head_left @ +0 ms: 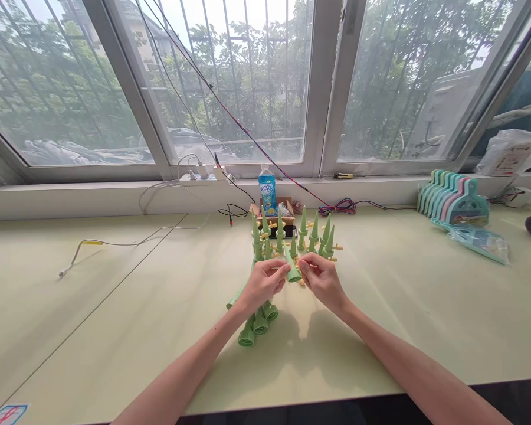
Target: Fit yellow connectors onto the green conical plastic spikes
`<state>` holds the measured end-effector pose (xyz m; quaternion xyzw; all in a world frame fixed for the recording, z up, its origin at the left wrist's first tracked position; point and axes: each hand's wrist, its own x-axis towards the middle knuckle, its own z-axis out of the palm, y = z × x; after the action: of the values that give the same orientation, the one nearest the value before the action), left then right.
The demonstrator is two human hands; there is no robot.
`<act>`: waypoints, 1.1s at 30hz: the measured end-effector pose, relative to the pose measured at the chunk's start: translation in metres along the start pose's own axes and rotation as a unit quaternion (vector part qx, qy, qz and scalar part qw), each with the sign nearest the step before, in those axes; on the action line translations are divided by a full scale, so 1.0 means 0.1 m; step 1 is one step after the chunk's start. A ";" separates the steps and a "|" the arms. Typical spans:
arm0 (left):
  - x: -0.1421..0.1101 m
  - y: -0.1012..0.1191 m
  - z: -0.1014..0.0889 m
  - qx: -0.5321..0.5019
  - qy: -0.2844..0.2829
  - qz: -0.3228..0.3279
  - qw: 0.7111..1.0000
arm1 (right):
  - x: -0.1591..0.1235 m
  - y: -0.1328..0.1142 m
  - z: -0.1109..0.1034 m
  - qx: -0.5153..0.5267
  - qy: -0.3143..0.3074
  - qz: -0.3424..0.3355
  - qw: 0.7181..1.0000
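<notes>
Between my hands is a green plastic watering spike (pixel 294 275), its wide end toward me and its tip leaning away. My left hand (pixel 265 282) pinches it from the left. My right hand (pixel 321 276) is closed at the spike's right side, and a small yellowish piece shows by its fingertips; most of what it grips is hidden. Just beyond, several green spikes (pixel 314 231) with small yellow valves (pixel 335 259) stand upright in a group. Several other spikes (pixel 261 323) lie beside and under my left wrist, wide ends facing me.
Behind the spikes stand a blue-labelled bottle (pixel 268 190) and a small cardboard box (pixel 287 221). Coiled cables (pixel 338 206) lie near the sill, and a white cable (pixel 128 243) runs across the left tabletop. At the right are pastel plastic boards (pixel 458 198) and a bagged piece (pixel 482 243).
</notes>
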<state>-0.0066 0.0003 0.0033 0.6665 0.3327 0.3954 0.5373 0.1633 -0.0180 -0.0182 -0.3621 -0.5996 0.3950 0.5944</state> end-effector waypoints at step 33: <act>0.01 -0.07 0.04 0.295 0.126 0.196 0.927 | 0.04 0.03 -0.02 -0.012 0.068 0.021 0.997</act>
<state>-0.0024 0.0005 -0.0041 0.7915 0.3622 0.4574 0.1821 0.1652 -0.0135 -0.0194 -0.4075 -0.5547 0.3746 0.6213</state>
